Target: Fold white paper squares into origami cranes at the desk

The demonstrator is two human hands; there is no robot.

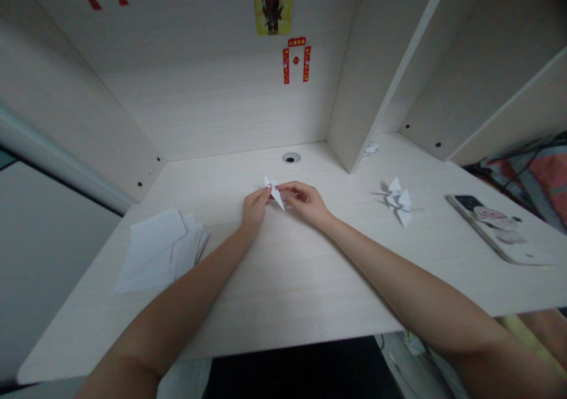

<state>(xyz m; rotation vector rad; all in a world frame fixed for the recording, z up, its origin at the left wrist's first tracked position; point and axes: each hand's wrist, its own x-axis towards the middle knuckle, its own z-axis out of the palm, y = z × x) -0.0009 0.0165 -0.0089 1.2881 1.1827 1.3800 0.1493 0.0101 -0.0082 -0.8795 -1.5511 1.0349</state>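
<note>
While left hand (254, 211) and right hand (311, 203) pinch folded paper (277, 197) toward counter (283, 292) back edge, overpulling could tear it.

Folded paper (277, 197) is between sheet stack (155, 242) and cranes (403, 200).

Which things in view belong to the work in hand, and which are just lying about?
Belonging, by the look of it:
small, pointed white folded-paper piece, between left hand and right hand
loose stack of flat white paper sheets
white, pointed folded-paper figures

Just lying about:
white, flat rectangular phone with a cartoon back
coral-and-grey cloth
</note>
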